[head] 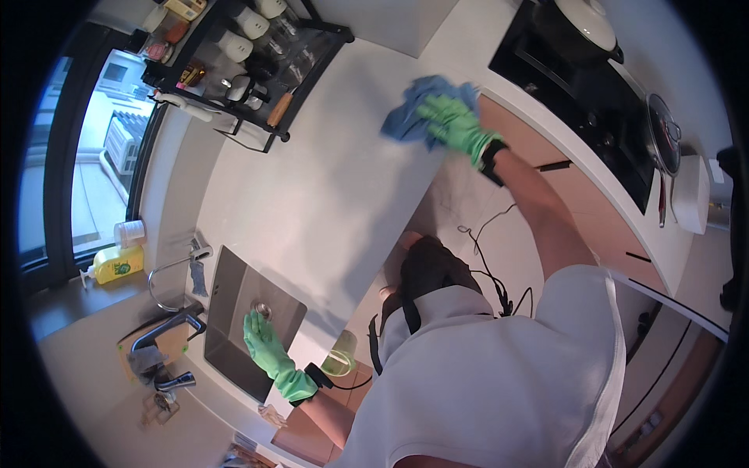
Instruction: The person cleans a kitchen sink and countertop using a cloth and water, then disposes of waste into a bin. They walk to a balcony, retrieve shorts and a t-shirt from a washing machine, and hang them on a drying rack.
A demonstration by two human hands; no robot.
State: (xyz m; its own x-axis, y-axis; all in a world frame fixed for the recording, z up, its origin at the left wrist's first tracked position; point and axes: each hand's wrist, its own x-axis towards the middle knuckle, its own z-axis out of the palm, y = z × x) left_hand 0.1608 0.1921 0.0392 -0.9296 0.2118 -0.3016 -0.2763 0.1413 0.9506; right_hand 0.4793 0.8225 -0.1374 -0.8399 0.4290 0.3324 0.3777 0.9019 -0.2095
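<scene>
Both hands wear green rubber gloves with black bands at the wrists. My right hand (455, 124) lies on a crumpled blue cloth (404, 120), pressing it on the white countertop (281, 175) near the corner beside the hob. Its fingers are spread over the cloth. My left hand (270, 358) is over the grey sink (234, 339), near the drain (262, 309), with nothing in it.
A black rack (316, 76) with jars and glasses stands at the counter's back. On the right are a black hob (585, 111), a lidded pot (573, 35) and a glass-lidded pan (664, 134). A faucet (169, 327) and yellow pump bottle (119, 264) are left.
</scene>
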